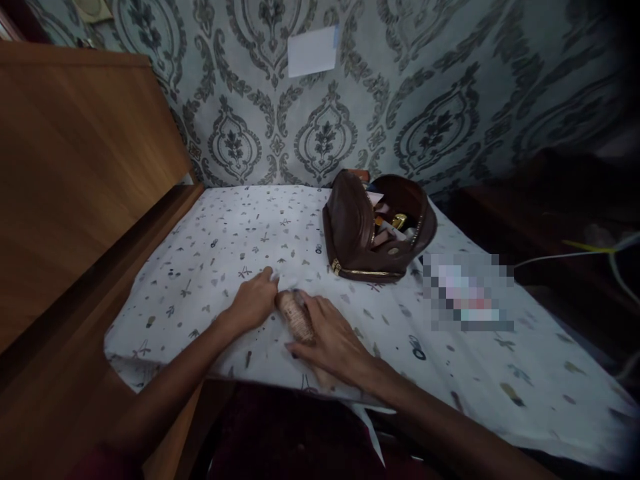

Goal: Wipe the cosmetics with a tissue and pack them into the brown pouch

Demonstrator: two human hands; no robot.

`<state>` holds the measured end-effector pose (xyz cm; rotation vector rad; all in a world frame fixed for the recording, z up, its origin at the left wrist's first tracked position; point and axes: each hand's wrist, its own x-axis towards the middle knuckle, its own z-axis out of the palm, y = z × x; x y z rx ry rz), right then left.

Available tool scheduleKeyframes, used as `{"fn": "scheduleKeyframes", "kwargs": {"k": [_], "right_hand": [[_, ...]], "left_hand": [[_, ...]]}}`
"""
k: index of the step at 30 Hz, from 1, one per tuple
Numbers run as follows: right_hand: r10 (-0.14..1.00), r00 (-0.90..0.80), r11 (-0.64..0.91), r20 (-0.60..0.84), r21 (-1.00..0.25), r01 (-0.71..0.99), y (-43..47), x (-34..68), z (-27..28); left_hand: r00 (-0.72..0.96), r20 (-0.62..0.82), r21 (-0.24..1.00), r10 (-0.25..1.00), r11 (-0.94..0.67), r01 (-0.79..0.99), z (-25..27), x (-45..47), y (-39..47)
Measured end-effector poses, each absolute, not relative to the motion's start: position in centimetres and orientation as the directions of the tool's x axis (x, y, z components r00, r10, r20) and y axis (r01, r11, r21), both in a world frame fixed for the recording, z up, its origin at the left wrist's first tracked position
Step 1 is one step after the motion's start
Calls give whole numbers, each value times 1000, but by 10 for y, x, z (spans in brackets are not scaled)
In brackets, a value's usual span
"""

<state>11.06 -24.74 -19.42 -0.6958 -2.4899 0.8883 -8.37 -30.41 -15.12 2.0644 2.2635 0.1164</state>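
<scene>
My right hand (337,340) is closed around a tan, rounded, oblong thing (295,317) with fine brown lines on its surface. It lies tilted close to the table's front edge, its lower end partly covered by my fingers, and I cannot tell its exact kind. Just left of its upper end, my left hand (254,301) is curled, with the fingertips drawn in near a whitish patch. Whether that patch is a thing in my fingers or a fold of the cloth is unclear. Both hands rest low over the white patterned tablecloth (225,227).
An unzipped brown bag (350,230) full of small items stands behind my hands, towards the right. Right of it lies a blurred-out rectangular object (467,293). A wooden panel (85,160) rises at the left; a patterned wall (240,100) closes off the back.
</scene>
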Motion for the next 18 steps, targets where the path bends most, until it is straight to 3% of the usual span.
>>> {"fn": "scheduleKeyframes", "kwargs": {"k": [2, 5, 9, 11, 14, 16, 18], "right_hand": [[533, -824, 747, 194, -565, 350, -256, 114, -194], [525, -830, 779, 188, -498, 381, -259, 116, -195], [557, -818, 709, 146, -597, 376, -251, 117, -188], [558, -820, 608, 128, -735, 298, -246, 117, -180], [528, -848, 307, 50, -942, 135, -243, 116, -167], [480, -877, 75, -40, -993, 87, -243, 115, -161], [455, -886, -27, -86, -996, 83, -245, 114, -159]], "left_hand": [[-82, -33, 205, 996, 87, 975, -153, -96, -298], [-32, 4, 493, 999, 26, 870, -161, -110, -299], [64, 11, 841, 998, -44, 539, -164, -121, -314], [113, -47, 934, 992, 3, 357, -159, -121, -323], [138, -98, 983, 986, 74, 171, -146, -115, -332], [119, -95, 992, 988, 85, 93, -138, -109, -334], [73, -103, 994, 992, 100, 44, -131, -103, -334]]}}
